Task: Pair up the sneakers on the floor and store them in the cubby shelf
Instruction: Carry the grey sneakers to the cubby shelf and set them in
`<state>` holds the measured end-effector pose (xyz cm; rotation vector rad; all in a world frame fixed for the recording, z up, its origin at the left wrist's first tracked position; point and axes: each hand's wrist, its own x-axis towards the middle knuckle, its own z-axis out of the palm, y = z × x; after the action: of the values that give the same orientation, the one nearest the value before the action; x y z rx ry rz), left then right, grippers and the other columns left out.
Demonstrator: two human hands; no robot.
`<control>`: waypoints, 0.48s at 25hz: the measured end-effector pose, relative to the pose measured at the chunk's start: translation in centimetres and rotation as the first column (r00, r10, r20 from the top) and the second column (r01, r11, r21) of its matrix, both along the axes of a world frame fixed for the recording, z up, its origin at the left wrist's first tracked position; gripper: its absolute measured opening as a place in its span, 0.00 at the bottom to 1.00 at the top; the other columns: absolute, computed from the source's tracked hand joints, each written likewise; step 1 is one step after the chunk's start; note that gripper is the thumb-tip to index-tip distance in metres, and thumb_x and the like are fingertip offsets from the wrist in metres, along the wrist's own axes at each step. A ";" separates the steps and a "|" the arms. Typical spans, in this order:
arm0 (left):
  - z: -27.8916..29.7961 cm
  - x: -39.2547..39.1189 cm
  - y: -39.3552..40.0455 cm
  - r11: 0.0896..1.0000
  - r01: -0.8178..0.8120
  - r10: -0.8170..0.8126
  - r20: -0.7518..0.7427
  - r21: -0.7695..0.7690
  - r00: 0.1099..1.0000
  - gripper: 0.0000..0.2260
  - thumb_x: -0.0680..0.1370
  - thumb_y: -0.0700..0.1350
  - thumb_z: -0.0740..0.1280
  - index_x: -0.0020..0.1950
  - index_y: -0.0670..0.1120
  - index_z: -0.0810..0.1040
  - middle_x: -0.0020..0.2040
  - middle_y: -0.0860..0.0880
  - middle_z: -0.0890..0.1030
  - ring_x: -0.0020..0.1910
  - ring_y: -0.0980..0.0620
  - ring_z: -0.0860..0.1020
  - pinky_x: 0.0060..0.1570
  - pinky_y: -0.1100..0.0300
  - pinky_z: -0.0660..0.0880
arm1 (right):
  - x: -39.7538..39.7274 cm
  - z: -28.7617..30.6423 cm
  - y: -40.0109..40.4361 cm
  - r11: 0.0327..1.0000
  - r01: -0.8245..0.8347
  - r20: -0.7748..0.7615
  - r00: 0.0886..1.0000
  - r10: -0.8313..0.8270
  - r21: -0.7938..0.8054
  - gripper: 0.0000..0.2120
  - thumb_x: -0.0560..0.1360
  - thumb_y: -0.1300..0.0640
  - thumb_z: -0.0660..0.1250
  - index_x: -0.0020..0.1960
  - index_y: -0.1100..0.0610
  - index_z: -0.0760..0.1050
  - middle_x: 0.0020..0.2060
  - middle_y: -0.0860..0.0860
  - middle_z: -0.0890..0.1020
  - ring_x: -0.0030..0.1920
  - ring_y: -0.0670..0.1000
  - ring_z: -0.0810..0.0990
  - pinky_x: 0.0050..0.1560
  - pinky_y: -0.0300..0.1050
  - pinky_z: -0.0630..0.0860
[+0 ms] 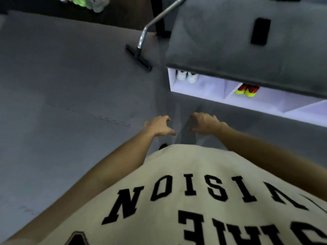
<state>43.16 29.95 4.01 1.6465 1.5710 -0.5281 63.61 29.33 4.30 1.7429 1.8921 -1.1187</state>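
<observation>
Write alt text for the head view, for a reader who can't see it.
Looking down, a person's left hand and right hand hang loosely curled and hold nothing over a grey floor. To the right, a white cubby shelf holds white sneakers and red-and-yellow sneakers in neighbouring compartments. More shoes lie blurred at the top edge.

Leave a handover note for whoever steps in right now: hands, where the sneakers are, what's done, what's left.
Left hand: empty, fingers loosely curled, held over the grey floor.
Right hand: also empty, loosely curled, beside the left.
Done: white pair sits together in the leftmost visible compartment of the cubby shelf; red and yellow pair sits in the next compartment to the right.
Left: pale and green sneakers lie far off on the dark floor at the top edge, blurred, count unclear. Fetch, pair and store them; the compartment further right looks free from here.
</observation>
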 end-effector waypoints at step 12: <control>2.8 -11.6 1.4 0.896 -0.435 0.437 -0.001 0.085 0.900 0.31 0.72 0.60 0.70 0.71 0.53 0.67 0.70 0.47 0.70 0.66 0.44 0.71 0.63 0.48 0.66 | -11.9 1.5 9.0 0.955 -0.294 -0.087 0.951 0.296 0.035 0.33 0.69 0.37 0.68 0.70 0.48 0.64 0.68 0.54 0.73 0.68 0.58 0.71 0.68 0.60 0.65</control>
<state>31.54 31.31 6.82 1.2855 1.9266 -0.2425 51.66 38.37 5.83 1.3781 2.1397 -1.0812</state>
